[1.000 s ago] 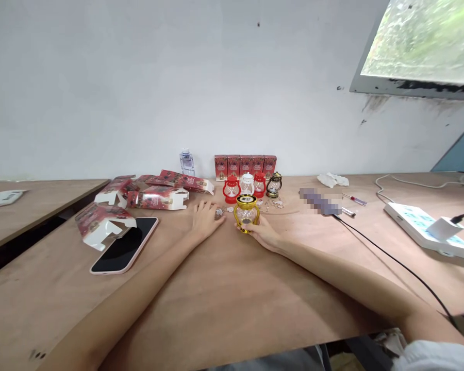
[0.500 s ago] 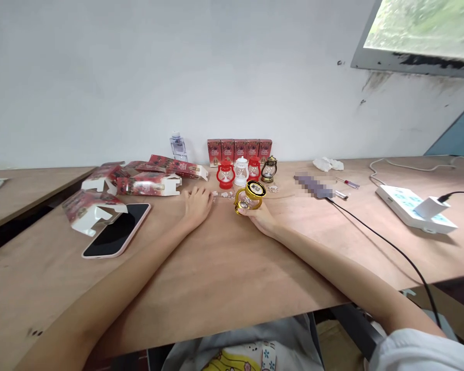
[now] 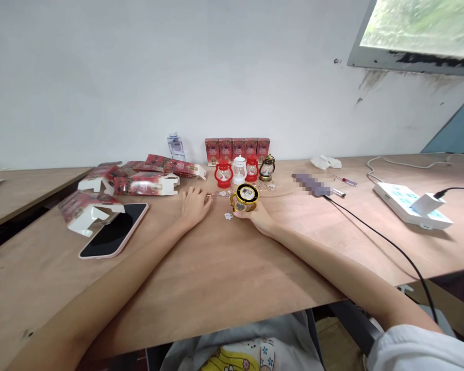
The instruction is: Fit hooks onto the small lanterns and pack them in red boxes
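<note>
My right hand is closed round a small gold toy lantern, tipped over so its round end faces me. A small white piece lies on the wooden table just left of it. My left hand rests palm down on the table with fingers stretched out, fingertips beside several tiny parts. Behind both hands stand a red lantern, a white lantern, another red lantern and a dark lantern.
A row of red boxes lines the wall beside a small clear bottle. Opened red cartons and a phone lie at left. To the right are a screwdriver, a crumpled tissue, a black cable and a white power strip.
My right hand has tipped the gold lantern from upright onto its side, turning its end toward me. A white piece now lies beside it. The left hand stays flat.
</note>
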Demonstrator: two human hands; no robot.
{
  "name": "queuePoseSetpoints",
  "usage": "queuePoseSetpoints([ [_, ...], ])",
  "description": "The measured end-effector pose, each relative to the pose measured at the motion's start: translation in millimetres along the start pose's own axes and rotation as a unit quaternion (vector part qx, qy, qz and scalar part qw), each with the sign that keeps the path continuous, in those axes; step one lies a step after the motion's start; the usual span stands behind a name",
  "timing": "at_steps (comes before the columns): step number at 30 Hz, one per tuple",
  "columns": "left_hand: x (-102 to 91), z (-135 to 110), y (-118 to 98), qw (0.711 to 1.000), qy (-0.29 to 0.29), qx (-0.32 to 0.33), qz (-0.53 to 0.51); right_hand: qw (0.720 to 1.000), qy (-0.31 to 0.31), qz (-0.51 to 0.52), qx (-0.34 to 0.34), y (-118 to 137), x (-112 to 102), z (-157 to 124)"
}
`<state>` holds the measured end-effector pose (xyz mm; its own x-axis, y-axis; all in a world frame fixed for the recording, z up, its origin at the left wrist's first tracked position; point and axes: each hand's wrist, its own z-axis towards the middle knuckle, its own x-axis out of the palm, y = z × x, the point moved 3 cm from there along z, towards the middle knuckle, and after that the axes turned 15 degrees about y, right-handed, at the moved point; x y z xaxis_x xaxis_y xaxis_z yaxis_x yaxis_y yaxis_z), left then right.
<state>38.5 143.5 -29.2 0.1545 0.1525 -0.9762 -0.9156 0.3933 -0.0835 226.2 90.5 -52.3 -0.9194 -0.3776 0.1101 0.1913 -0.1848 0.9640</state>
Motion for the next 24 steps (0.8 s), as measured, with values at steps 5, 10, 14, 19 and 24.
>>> queuePoseSetpoints([
  [5,3.4,2,3,0.997,0.065,-0.025,0.02,0.999,0.001,-0.034,0.018,0,1,0],
  [10,3.6,2,1,0.997,0.059,-0.023,0.032,0.998,0.031,-0.042,0.027,2,5,-1],
  [14,5.5,3,1,0.998,0.058,-0.028,0.023,0.998,0.032,-0.044,0.029,2,4,-1],
  [19,5.6,4,2,0.998,0.053,-0.032,0.013,0.998,0.037,-0.048,0.029,3,5,-1],
  [24,-4.0,5,-4,0.991,-0.014,0.025,-0.129,0.998,0.032,-0.051,0.023,3,6,-1],
])
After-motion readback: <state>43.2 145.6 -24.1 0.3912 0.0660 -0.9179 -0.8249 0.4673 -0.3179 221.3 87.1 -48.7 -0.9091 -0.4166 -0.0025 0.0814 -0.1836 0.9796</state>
